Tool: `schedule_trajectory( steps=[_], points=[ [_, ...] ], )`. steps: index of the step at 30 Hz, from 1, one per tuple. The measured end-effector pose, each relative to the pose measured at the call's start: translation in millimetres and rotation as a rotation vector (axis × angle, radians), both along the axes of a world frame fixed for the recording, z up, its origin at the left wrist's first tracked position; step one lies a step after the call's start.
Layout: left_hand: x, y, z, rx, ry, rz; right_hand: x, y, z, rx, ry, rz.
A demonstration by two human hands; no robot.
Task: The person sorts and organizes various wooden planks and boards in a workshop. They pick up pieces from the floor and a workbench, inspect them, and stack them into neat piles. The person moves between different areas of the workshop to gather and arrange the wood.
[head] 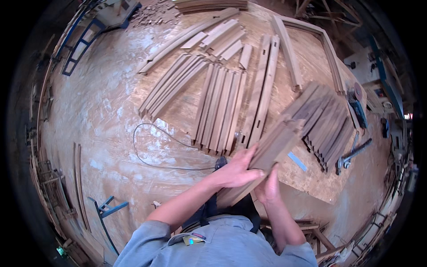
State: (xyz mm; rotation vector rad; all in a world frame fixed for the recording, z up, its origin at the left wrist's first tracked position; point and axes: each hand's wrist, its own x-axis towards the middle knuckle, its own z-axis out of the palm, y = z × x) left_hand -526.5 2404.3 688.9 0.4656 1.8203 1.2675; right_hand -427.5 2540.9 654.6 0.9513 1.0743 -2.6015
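My left hand point(238, 170) and my right hand point(269, 187) grip a thick wooden piece point(275, 147), perhaps two or more lengths held together. It slants from my waist up to the right, its far end blurred. The left thumb lies across its top face, while the right hand holds its lower edge. Beyond the far end lies a row of darker wooden slats point(327, 123) with notched ends. To the left is a row of lighter slats point(218, 108). Two long rails point(263, 90) with mortise slots lie between these rows on a plywood worktop point(320, 185).
An angle grinder point(357, 106) and a hammer point(353, 155) lie by the right edge. A light-blue strip point(297, 162) is near the held wood. Curved slats point(173, 85), short blocks point(223, 36) and a jointed frame point(320, 33) lie farther back. A cable point(135, 143) loops at left.
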Motion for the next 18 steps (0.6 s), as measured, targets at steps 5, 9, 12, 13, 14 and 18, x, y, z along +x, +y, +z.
schedule_trajectory(
  steps=[5, 9, 12, 13, 14, 18],
  points=[
    [-24.4, 18.6, 4.1, -0.029, 0.111, -0.058, -20.6, 4.7, 19.6, -0.181, -0.07, -0.147],
    [-41.1, 37.0, 16.4, -0.116, 0.136, -0.091, -30.9, 11.0, 18.3, -0.209, 0.007, -0.226],
    [-47.4, 50.3, 16.7, -0.124, 0.279, -0.086, -41.2, 21.3, 9.5, -0.235, 0.052, -0.267],
    [-51.0, 54.5, 19.0, -0.133, 0.298, -0.1, -46.4, 25.3, 8.6, -0.256, 0.067, -0.277],
    [-55.4, 58.8, 22.7, -0.142, 0.316, -0.115, -51.7, 27.5, 9.7, -0.278, 0.096, -0.303],
    [-68.7, 79.0, 25.8, -0.205, 0.497, -0.118, -71.4, 40.3, 7.1, -0.368, 0.1, -0.346]
  ],
)
